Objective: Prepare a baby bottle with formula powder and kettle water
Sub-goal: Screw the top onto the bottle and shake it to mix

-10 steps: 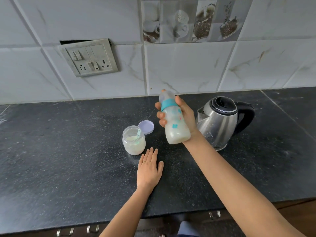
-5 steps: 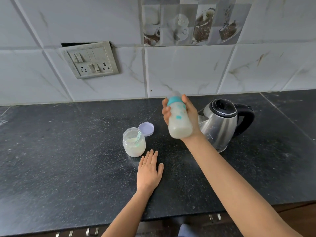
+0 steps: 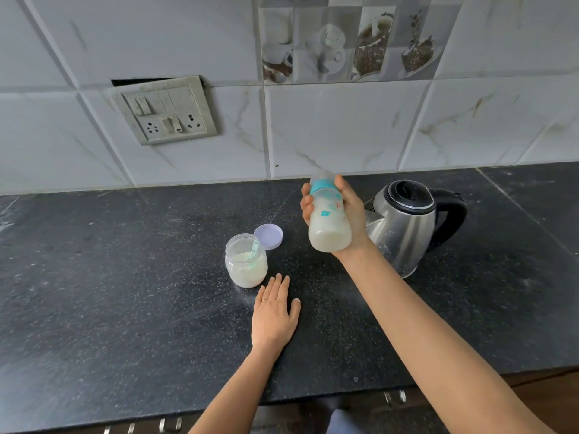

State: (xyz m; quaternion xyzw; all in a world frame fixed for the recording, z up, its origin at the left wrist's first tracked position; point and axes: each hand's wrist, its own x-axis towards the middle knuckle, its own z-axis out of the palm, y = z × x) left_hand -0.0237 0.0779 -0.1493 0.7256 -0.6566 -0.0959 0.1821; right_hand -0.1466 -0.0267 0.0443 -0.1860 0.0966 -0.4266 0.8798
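Observation:
A baby bottle (image 3: 328, 221) with a teal collar and clear cap is held in the air by my right hand (image 3: 352, 211), almost upright, with milky liquid in its lower part. Right behind that hand stands a steel kettle (image 3: 404, 225) with a black lid and handle. An open jar of formula powder (image 3: 246, 260) with a teal scoop inside sits on the black counter, its lilac lid (image 3: 268, 235) lying just behind it. My left hand (image 3: 274, 311) lies flat on the counter, palm down, just in front of the jar.
The dark speckled counter (image 3: 125, 292) runs to a tiled wall. A switch and socket plate (image 3: 166, 111) is on the wall at the left. Drawer handles (image 3: 394, 397) show below the counter's front edge. Powder specks dust the counter near the jar.
The bottle in my right hand has swung from tilted left to nearly upright and shifted slightly right. My left hand has stayed flat on the counter.

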